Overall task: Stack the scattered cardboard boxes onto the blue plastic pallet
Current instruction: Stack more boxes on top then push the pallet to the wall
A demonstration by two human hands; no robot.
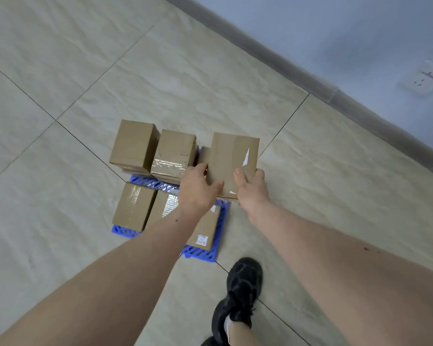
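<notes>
Cardboard boxes point(134, 143) — plain brown, some with glossy tape — sit on the blue plastic pallet point(200, 253), a lattice slab on pale tile. Left hand point(198, 188) and right hand point(251, 189) clamp 1 box point(231, 161) over the pallet's far-right corner; a small label point(202, 239) is illegible.

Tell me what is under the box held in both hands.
Below the held box, gripped by the left hand and right hand, blue pallet grid shows, plus a smaller box at its left edge. The rest is covered.
</notes>
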